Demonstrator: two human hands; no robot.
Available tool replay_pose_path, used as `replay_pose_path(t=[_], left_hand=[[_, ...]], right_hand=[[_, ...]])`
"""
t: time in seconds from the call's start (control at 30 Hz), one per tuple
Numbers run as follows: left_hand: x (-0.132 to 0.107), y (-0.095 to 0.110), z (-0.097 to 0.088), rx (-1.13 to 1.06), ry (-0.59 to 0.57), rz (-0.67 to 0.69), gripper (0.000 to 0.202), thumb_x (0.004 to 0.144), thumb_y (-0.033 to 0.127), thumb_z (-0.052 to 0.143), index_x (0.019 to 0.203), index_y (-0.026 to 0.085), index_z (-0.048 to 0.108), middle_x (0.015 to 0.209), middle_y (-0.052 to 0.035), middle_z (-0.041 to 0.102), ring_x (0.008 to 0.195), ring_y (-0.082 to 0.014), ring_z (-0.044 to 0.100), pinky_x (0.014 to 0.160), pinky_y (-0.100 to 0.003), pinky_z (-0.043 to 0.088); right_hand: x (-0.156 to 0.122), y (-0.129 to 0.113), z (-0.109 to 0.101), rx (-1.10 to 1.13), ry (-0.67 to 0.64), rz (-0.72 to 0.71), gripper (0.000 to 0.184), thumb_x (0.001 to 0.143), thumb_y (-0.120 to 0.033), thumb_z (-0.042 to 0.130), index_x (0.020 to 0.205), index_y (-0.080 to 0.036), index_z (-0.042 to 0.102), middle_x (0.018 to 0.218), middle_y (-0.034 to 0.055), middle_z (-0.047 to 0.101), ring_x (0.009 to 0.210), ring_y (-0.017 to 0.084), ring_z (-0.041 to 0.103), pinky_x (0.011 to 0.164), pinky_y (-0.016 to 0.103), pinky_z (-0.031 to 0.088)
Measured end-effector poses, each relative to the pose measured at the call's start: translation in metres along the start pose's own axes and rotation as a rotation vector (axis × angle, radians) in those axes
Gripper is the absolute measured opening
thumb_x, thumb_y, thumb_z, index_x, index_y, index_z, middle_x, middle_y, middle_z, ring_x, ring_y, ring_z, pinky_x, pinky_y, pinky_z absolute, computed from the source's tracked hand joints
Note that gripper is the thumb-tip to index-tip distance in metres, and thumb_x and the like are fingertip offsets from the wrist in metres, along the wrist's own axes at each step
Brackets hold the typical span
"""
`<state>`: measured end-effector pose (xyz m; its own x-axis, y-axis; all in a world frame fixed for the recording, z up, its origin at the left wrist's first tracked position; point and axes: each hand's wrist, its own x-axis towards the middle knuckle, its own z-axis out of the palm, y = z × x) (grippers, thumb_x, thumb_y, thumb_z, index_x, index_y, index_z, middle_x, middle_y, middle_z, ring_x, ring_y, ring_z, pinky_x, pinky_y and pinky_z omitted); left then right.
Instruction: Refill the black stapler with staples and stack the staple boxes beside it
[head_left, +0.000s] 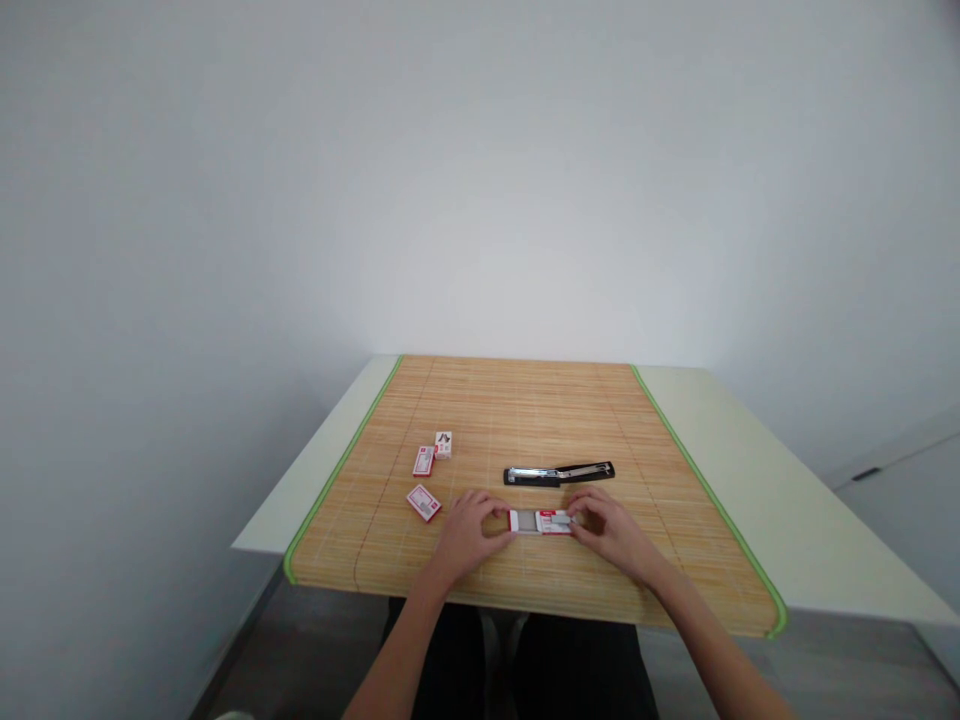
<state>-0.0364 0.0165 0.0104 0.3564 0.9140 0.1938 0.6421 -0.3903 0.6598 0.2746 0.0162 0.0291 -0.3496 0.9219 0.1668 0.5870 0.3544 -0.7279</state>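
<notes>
Both my hands rest on a bamboo mat [525, 420] near its front edge. My left hand [466, 527] and my right hand [611, 528] pinch the two ends of a small red and white staple box [541, 521] that is slid partly open, its grey tray showing in the middle. Just behind it lies a black stapler [559, 473], opened out flat. Three more small red and white staple boxes sit to the left: one [424, 502] near my left hand, one [424, 461] behind it, and one [443, 444] farther back.
The mat has a green border [341, 462] and covers a white table [765, 480] set against a plain white wall. A grey floor and a low white cabinet [900, 480] show at the right.
</notes>
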Motion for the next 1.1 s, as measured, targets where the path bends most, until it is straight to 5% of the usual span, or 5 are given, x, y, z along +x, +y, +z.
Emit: replay_pose_path(t=[0.27, 0.43, 0.67, 1.1], left_hand=[[0.001, -0.001, 0.001, 0.004, 0.007, 0.0, 0.031, 0.081, 0.042, 0.081, 0.11, 0.032, 0.073, 0.108, -0.0016, 0.067, 0.104, -0.025, 0.058, 0.095, -0.039, 0.043], [0.002, 0.0, 0.002, 0.003, -0.007, -0.001, 0.035, 0.082, 0.047, 0.08, 0.112, 0.032, 0.073, 0.108, -0.002, 0.069, 0.105, -0.0254, 0.059, 0.095, -0.039, 0.042], [0.013, 0.002, 0.006, 0.01, -0.048, -0.005, 0.035, 0.079, 0.051, 0.082, 0.109, 0.034, 0.077, 0.102, -0.0002, 0.071, 0.104, -0.025, 0.06, 0.095, -0.039, 0.038], [0.019, 0.006, 0.008, -0.032, -0.074, 0.01, 0.039, 0.079, 0.055, 0.081, 0.111, 0.033, 0.077, 0.099, -0.0012, 0.072, 0.102, -0.0252, 0.061, 0.096, -0.039, 0.039]], right_hand=[[-0.008, 0.012, -0.006, -0.042, -0.025, 0.04, 0.041, 0.087, -0.04, 0.07, 0.126, -0.026, 0.068, 0.118, 0.0098, 0.066, 0.1, 0.025, 0.064, 0.088, 0.04, 0.054], [-0.008, 0.012, -0.012, -0.063, -0.06, -0.029, 0.027, 0.088, -0.036, 0.071, 0.113, -0.028, 0.073, 0.114, 0.0075, 0.067, 0.109, 0.026, 0.062, 0.098, 0.04, 0.051], [0.0, 0.0, 0.006, -0.049, -0.054, -0.023, 0.022, 0.086, -0.035, 0.074, 0.107, -0.028, 0.075, 0.108, 0.0063, 0.068, 0.106, 0.026, 0.062, 0.095, 0.04, 0.051], [0.005, -0.004, 0.018, -0.045, 0.026, -0.038, 0.038, 0.085, -0.037, 0.078, 0.121, -0.03, 0.071, 0.114, 0.0063, 0.065, 0.109, 0.027, 0.061, 0.097, 0.041, 0.051]])
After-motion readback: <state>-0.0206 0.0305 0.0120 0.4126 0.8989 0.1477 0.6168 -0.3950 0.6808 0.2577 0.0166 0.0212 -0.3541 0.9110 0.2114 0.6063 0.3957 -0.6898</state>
